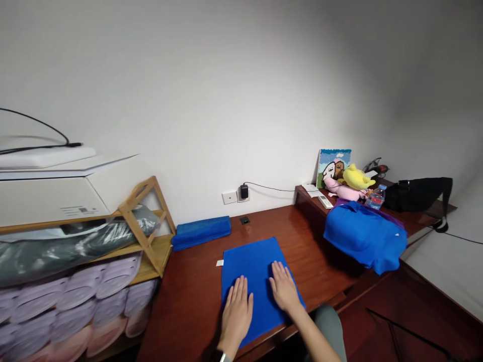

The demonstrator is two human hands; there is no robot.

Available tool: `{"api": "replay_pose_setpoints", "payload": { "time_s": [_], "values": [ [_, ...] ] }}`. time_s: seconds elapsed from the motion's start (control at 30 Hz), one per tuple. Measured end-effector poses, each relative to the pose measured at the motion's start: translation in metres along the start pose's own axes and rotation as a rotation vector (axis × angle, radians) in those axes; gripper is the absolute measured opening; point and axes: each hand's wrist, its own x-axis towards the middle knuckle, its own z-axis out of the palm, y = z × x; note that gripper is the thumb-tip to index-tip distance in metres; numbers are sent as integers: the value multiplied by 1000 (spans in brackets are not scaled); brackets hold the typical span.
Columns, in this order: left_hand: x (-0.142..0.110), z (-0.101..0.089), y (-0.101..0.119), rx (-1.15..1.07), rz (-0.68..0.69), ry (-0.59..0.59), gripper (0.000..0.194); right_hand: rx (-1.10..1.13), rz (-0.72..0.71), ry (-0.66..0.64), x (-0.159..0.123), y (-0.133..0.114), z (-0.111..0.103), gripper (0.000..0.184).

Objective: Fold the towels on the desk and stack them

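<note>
A blue cloth (260,279) lies spread out on the brown wooden desk (192,301), with a small white tag at its left edge. My left hand (237,309) rests flat on the cloth's left side, fingers stretched out and pointing away from me. On the right side of the same cloth, my right hand (284,289) lies flat too, its fingers extended. Neither hand grips anything. Behind the cloth, a folded blue cloth (202,232) sits against the wall at the desk's back left.
More blue cloth (364,234) drapes off the raised shelf at right, near a yellow plush toy (356,177), a water bottle (376,197), a remote control (324,201) and a black bag (418,193). A wooden rack (160,246) with lilac clogs (118,274) stands left.
</note>
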Motion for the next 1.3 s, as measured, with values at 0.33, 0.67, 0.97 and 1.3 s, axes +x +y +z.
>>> {"api": "replay_pose_setpoints", "payload": {
  "time_s": [0.33,0.67,0.97,1.3],
  "values": [
    [-15,26,-32,66,-130,-40,62,-52,126,-101,8,25,2,65],
    [70,16,2,-53,20,-84,59,48,-87,-79,48,-37,15,62],
    [28,31,-88,49,-217,1,66,-60,148,-113,43,31,-6,64],
    [91,36,-19,-34,-40,-80,60,28,-129,-122,95,-36,25,62]
  ]
}}
